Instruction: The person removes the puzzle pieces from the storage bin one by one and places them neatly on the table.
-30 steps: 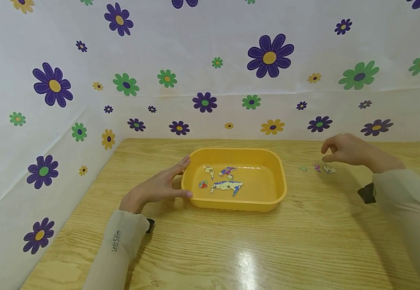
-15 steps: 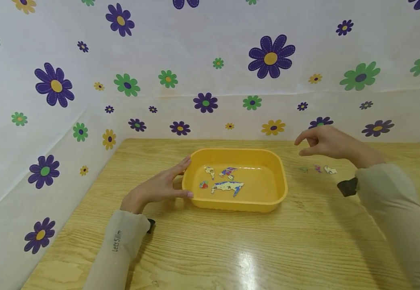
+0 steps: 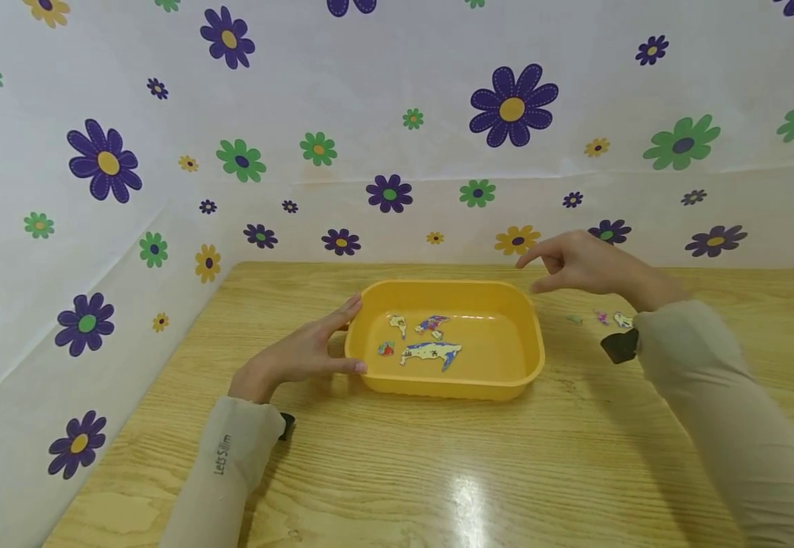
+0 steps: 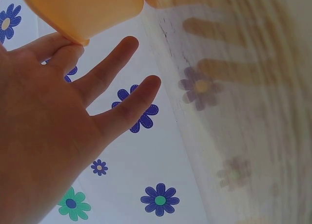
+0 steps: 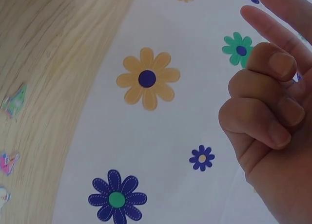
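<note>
Yellow tray [image 3: 444, 389], long axis sideways, left grip [image 3: 301, 352] spread against its end, right grip [image 3: 583, 263] parted, empty.

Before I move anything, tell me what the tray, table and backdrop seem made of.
Tray: likely moulded plastic, smooth and semi-glossy, by its even yellow, rounded corners and highlights.
Table: wood or wood-look laminate, glossy, by its grain and bright reflection.
Backdrop: thin sheet, perhaps plastic, paper or cloth, fairly matte, by its creases.
</note>
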{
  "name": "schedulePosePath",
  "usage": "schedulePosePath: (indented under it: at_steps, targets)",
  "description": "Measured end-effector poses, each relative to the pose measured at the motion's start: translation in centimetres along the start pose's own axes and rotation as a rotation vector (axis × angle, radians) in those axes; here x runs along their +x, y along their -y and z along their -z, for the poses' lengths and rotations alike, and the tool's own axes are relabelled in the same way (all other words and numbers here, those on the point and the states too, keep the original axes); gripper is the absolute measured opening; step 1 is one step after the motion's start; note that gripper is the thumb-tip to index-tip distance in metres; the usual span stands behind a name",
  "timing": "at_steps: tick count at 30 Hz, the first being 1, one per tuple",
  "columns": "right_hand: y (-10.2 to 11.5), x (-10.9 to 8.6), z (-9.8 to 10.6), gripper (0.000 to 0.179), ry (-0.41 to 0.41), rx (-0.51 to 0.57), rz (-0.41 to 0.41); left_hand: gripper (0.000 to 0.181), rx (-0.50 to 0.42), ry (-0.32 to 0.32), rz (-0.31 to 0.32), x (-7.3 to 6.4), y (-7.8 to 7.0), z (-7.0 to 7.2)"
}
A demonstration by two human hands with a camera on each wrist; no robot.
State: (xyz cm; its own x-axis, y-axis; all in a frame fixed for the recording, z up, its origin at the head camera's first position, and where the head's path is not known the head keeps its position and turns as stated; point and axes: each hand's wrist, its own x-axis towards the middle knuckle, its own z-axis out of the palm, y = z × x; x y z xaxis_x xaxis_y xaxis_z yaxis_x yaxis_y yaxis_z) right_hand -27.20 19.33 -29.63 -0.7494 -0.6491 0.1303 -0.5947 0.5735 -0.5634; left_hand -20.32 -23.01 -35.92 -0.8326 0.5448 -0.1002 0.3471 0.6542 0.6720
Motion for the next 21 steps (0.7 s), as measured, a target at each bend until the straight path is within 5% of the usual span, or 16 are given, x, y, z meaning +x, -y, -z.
schedulePosePath:
  at_steps: [21]
  targets:
    - [3.3, 3.8, -1.3, 0.040, 0.095, -0.045, 0.070, 0.105, -0.022, 0.004, 0.013, 0.1, 0.0, 0.0]
